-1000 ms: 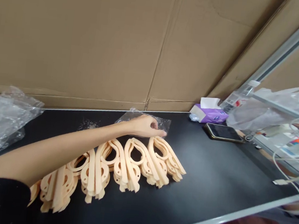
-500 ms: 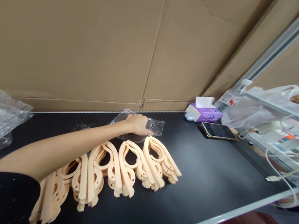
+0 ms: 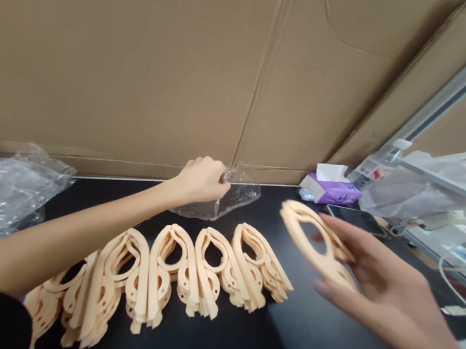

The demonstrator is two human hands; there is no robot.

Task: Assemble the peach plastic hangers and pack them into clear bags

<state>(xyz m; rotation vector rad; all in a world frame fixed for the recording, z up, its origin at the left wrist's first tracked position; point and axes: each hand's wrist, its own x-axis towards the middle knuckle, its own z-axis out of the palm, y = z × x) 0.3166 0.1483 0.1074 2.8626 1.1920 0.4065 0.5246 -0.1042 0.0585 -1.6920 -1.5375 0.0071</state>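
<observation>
My left hand point(image 3: 201, 180) reaches across the black table point(image 3: 304, 326) and pinches a small clear plastic bag point(image 3: 230, 199), lifting its edge near the cardboard wall. My right hand point(image 3: 376, 278) has come in from the right and holds a small stack of peach plastic loop-shaped pieces point(image 3: 315, 244) above the table, fingers curled under and over them. Below my left forearm lies a row of several leaning stacks of the same peach pieces point(image 3: 189, 270).
A crumpled clear plastic sheet point(image 3: 2, 189) lies at the far left. A purple tissue pack point(image 3: 329, 187) and a phone point(image 3: 355, 218) sit at the back right. A metal frame with a plastic bag point(image 3: 432, 184) and white cables point(image 3: 460, 287) stands to the right. Cardboard point(image 3: 186, 64) forms the back wall.
My right hand has entered from the right holding peach pieces. My left hand has raised the clear bag's edge off the table and drawn back a little.
</observation>
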